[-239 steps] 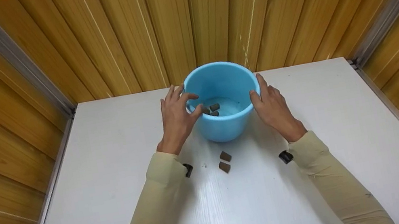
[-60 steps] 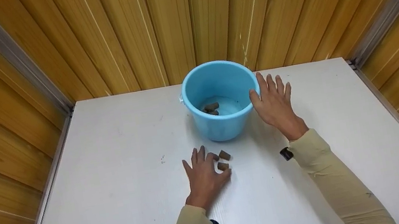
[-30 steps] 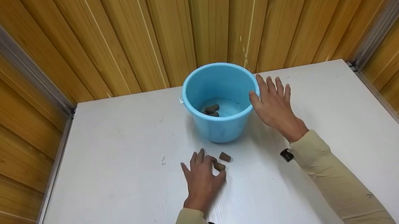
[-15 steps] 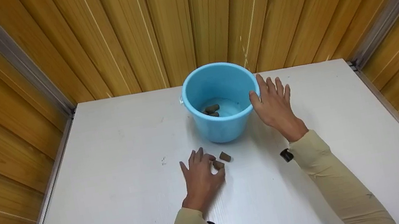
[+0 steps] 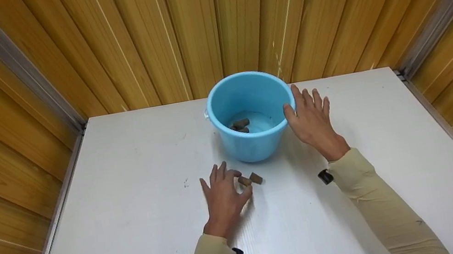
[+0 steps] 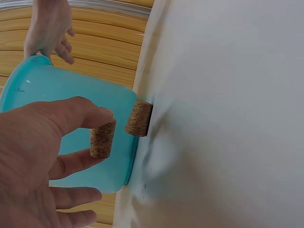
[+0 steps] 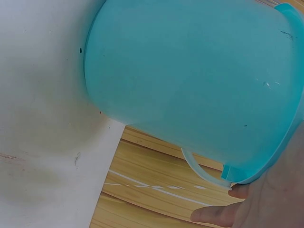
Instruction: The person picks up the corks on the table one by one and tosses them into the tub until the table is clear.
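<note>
Between thumb and index finger, my left hand (image 5: 223, 199) pinches a cork stopper (image 6: 103, 141), raised just off the table in front of the bucket. The other fingers of that hand are spread. A second cork (image 5: 256, 178) stands close beside it on the tabletop, near the bucket's base. The light blue bucket (image 5: 253, 148) is upright, with several corks (image 5: 241, 123) lying on its bottom at the near left. My right hand (image 5: 312, 126) holds the bucket's right rim, thumb over the edge and fingers along the outside.
The bucket stands toward the back of the white table (image 5: 132, 171). Wood-look panels (image 5: 195, 30) rise behind the table and at both sides. A pale carrying handle (image 7: 202, 173) hangs from the bucket's rim in the right wrist view.
My left hand came down from the bucket's rim to the corks on the table, closed on one, and has now lifted it slightly forward. The right hand stays at the rim.
</note>
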### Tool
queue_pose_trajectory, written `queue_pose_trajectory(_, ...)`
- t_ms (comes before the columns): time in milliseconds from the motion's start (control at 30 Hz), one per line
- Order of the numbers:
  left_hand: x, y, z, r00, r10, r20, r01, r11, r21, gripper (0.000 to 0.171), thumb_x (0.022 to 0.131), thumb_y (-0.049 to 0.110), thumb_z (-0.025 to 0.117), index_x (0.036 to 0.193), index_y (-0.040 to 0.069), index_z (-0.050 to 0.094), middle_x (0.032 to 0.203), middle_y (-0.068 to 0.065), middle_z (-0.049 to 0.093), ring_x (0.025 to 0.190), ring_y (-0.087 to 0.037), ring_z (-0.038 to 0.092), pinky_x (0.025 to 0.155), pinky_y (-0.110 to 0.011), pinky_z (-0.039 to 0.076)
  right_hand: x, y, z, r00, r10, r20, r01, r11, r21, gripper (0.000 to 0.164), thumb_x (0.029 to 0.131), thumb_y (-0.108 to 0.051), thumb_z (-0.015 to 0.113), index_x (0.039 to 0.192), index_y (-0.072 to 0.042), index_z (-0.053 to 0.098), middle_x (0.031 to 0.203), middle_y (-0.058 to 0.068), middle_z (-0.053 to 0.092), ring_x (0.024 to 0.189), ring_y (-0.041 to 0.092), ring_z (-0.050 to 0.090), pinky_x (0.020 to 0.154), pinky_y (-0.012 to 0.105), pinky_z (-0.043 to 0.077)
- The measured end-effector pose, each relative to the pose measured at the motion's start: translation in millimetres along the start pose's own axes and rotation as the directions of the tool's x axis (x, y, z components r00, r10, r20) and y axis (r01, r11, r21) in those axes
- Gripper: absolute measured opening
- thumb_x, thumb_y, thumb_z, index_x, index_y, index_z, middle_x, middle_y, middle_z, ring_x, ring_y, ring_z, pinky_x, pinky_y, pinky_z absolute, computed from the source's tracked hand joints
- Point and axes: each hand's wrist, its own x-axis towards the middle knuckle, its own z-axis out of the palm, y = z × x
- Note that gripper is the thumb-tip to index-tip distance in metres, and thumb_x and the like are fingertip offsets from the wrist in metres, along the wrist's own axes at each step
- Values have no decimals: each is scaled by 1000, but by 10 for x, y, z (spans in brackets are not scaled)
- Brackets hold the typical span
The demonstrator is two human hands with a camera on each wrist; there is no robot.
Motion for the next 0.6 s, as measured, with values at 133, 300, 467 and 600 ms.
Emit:
queue_pose_trajectory(133,23,14,-50,1000,4,-19,-4,1000,7,34,87,31,86,113,13,75,154,-20,55,150,-44,40,115,-79,21,2,1,-4,1000,4,7,-4,1000,0,77,109,-50,27,170,-5,10,170,35,15,157,54,-5,119,73,-9)
queue_pose_trajectory(300,44,27,-106,999,13,-48,-13,1000,-2,34,86,31,86,113,12,75,154,-21,55,148,-46,41,114,-80,22,-4,7,-4,1000,-5,-3,5,1000,13,77,109,-49,28,170,-4,11,169,36,16,157,55,-4,119,73,-9)
queue_pose_trajectory(467,72,34,-161,996,27,-90,-27,1000,0,33,86,29,86,111,12,75,152,-21,57,147,-46,43,113,-80,24,-14,11,-1,999,-27,-17,27,999,33,77,109,-48,28,169,-3,12,167,38,18,156,56,-4,118,73,-9)
queue_pose_trajectory(600,94,53,-218,996,9,-90,-11,1000,-25,33,86,30,86,112,13,75,154,-20,55,149,-45,41,115,-79,22,-13,8,-6,1000,-27,-15,28,999,34,77,110,-48,28,169,-3,11,167,38,19,156,56,-4,118,73,-9)
